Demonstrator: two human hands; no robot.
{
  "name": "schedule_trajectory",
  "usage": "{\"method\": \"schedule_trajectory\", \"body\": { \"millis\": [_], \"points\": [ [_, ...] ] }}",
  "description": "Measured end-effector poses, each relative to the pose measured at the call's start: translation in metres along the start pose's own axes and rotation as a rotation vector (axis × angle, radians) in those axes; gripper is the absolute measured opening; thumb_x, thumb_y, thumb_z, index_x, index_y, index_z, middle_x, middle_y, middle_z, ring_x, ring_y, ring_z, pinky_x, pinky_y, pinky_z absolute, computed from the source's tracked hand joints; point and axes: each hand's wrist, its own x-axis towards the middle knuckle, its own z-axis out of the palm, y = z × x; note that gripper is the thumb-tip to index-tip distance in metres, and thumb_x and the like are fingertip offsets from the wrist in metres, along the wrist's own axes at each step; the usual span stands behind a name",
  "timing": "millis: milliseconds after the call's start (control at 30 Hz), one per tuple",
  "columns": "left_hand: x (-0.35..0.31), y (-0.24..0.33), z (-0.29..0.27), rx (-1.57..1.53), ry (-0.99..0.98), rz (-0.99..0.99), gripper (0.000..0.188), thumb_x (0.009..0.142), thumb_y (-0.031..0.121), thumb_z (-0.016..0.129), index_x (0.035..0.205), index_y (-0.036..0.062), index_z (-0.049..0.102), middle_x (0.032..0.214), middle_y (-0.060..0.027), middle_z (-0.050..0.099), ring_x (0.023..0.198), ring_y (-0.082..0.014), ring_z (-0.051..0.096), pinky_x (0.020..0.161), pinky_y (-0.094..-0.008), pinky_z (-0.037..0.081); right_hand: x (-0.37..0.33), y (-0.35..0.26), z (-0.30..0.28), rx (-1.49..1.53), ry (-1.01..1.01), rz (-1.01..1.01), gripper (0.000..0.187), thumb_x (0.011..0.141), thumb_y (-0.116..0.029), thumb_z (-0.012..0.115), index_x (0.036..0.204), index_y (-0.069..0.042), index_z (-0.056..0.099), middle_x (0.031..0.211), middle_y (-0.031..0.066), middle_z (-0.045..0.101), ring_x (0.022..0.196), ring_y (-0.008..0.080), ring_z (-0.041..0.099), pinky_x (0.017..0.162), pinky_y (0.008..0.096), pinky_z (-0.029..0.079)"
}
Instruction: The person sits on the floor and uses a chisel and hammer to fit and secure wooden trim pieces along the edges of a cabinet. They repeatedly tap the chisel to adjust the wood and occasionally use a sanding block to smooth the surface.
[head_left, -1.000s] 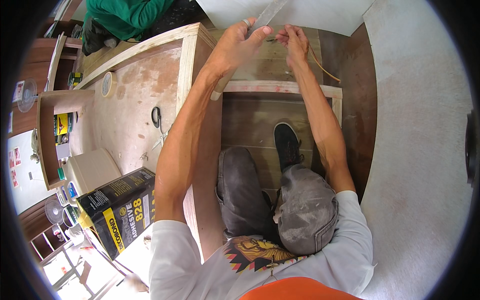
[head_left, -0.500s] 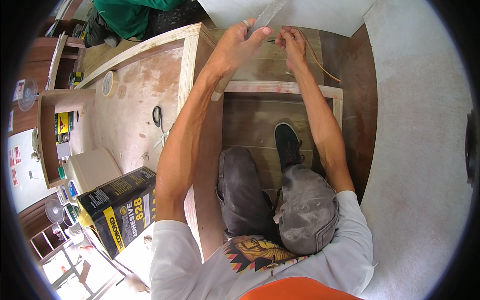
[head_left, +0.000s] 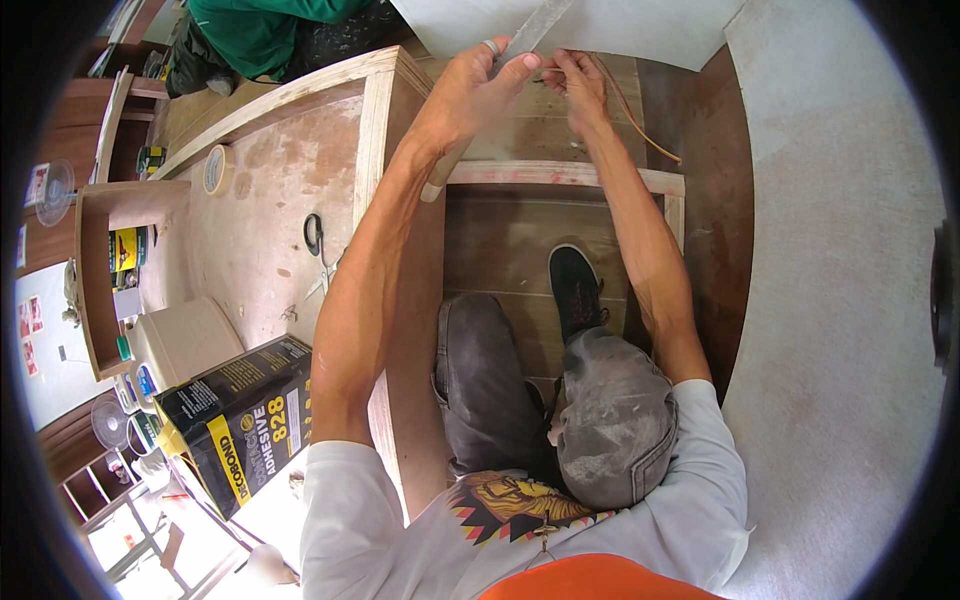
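Note:
My left hand is closed around a long, flat, grey metal blade that slants up to the right. Below that wrist a tan rounded end shows, like a wooden handle; the forearm hides whether it joins the blade. My right hand pinches a thin tan strip, which curves away behind the fingers and down to the right. A short thin length shows between the right fingertips and the left thumb. Both hands are above a wooden frame's pale crossbar.
A wooden panel at left carries scissors and a tape roll. A black-and-yellow box and a beige jug stand nearer. A pale board rises at right. A person in green is at the far left.
My right hand has shifted slightly left, its fingertips closer to the left thumb. The left hand and blade have hardly moved.

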Motion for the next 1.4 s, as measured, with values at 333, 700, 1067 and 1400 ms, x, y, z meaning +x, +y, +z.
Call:
{"method": "schedule_trajectory", "body": {
  "millis": [333,700,1067,1400],
  "points": [
    [0.001,0.001,0.001,-0.008,-0.017,0.014,0.037,0.101,0.037,0.061,0.116,0.0044,0.064,0.069,0.0081,0.042,0.064,-0.0033,0.040,0.065,-0.0227,0.043,0.006,0.009,0.001,-0.063,-0.011,-0.058,0.023,0.096,-0.025,0.069,0.108,-0.007,0.064,0.089,0.0023,0.068,0.074,0.0099,0.063,0.072,0.0246,0.052],
    [0.001,0.000,-0.002,-0.008,0.015,0.015,0.039,0.101,0.037,0.060,0.116,0.0011,0.064,0.068,0.0078,0.041,0.064,-0.0037,0.040,0.065,-0.0234,0.043,-0.005,0.002,0.016,0.001,-0.025,-0.092,0.021,0.097,-0.023,0.068,0.106,-0.004,0.065,0.087,0.0032,0.067,0.074,0.0113,0.062,0.071,0.0259,0.051],
    [0.001,0.000,-0.007,-0.015,0.063,0.019,0.040,0.101,0.039,0.060,0.114,0.0012,0.064,0.068,0.0071,0.041,0.062,-0.0041,0.040,0.066,-0.0234,0.044,-0.006,0.004,0.012,-0.134,-0.013,-0.136,0.020,0.098,-0.022,0.064,0.104,-0.003,0.068,0.082,0.0031,0.065,0.072,0.0112,0.061,0.069,0.0254,0.050],
    [0.002,0.005,-0.004,-0.207,0.177,0.112,0.037,0.101,0.037,0.060,0.111,0.0016,0.064,0.065,0.0071,0.041,0.058,-0.0038,0.038,0.065,-0.0228,0.044,-0.006,0.022,0.007,-0.228,-0.034,-0.216,0.026,0.099,-0.021,0.062,0.113,0.000,0.067,0.093,0.0062,0.070,0.079,0.0127,0.065,0.072,0.0267,0.051]
  ]
}}
